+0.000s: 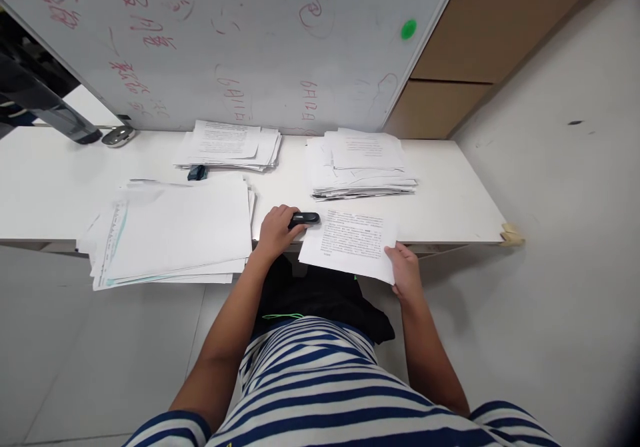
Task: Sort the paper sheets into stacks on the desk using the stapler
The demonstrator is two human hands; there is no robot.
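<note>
My left hand (pixel 278 232) is closed around a black stapler (pixel 306 218) near the front edge of the desk. The stapler's nose meets the upper left corner of a printed sheet or thin set of sheets (pixel 353 240); whether its jaws press on the paper I cannot tell. My right hand (pixel 405 267) pinches that paper by its right edge, thumb on top. The lower part of the paper sticks out past the desk edge over my lap. Dense lines of print cover its upper side.
On the white desk (pixel 465 194) lie a large paper pile (pixel 180 227) overhanging at left, a back-left stack (pixel 233 144) and a back-right stack (pixel 365 160). A small dark object (pixel 197 172), a mouse (pixel 119 136) and a whiteboard (pixel 260 47) stand behind.
</note>
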